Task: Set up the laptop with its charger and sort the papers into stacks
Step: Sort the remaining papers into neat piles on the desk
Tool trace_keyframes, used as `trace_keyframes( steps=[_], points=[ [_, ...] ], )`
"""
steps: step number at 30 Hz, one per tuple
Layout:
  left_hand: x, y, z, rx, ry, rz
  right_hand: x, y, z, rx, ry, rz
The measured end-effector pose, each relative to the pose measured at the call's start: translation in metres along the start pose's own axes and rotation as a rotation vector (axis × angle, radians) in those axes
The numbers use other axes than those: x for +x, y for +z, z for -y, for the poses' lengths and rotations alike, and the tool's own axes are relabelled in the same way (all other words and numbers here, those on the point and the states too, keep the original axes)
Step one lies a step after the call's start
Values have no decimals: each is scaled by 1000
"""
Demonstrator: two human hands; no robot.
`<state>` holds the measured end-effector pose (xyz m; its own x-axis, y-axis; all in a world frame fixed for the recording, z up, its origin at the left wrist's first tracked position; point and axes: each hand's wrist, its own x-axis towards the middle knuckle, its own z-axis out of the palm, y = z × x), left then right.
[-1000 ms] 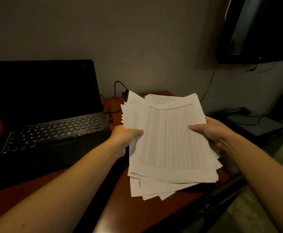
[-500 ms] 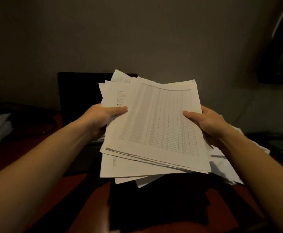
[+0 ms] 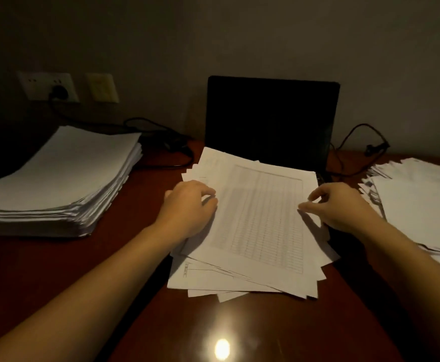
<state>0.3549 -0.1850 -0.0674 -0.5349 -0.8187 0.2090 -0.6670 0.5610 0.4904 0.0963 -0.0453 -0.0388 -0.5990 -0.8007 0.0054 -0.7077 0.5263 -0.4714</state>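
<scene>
Far left on the wall, a socket (image 3: 49, 87) has a plug (image 3: 58, 91) in it, and a dark charger cable (image 3: 161, 137) trails from there across the desk (image 3: 265, 330) towards the laptop; below it sits the thick, fairly square left stack (image 3: 64, 173) of papers, well apart from my hands. My left hand (image 3: 187, 207) rests on the left edge of the loose pile (image 3: 260, 218), fingers curled down onto the sheets; whether they pinch anything I cannot tell. The pile lies flat between my two hands, fanned and uneven, with a gridded sheet on top; its long axis runs away from me and leans a little to the right, and its far end reaches the foot of the open laptop (image 3: 271, 118), whose dark screen stands upright just behind; the keyboard is hidden, so I cannot say whether the sheets cover it. My right hand (image 3: 341, 207) sits at the pile's right edge, thumb and forefinger loosely curled with a gap between them, gripping nothing that I can see. Further right lies the ragged right heap (image 3: 417, 205) of papers, near that hand. I judge the charger step done and the sorting midway; the next move is likely peeling off the top sheet, and since the pile is centred, either hand can take it; the left stack is the longer reach.
</scene>
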Motion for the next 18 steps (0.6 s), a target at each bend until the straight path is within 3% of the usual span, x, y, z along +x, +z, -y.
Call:
trace_keyframes(
  steps=[5,8,10,14,18],
  points=[
    [15,-12,0,-678,-293,1,2,4,2,97,81,-35],
    [10,-20,2,-681,-371,12,-5,4,1,246,80,-42],
    [6,-24,7,-715,-416,18,-11,4,5,480,88,3],
    [6,-28,7,-817,-412,-94,-18,1,14,820,107,121],
    [5,-21,0,-756,-321,-169,-23,6,16,563,12,4]
  ],
)
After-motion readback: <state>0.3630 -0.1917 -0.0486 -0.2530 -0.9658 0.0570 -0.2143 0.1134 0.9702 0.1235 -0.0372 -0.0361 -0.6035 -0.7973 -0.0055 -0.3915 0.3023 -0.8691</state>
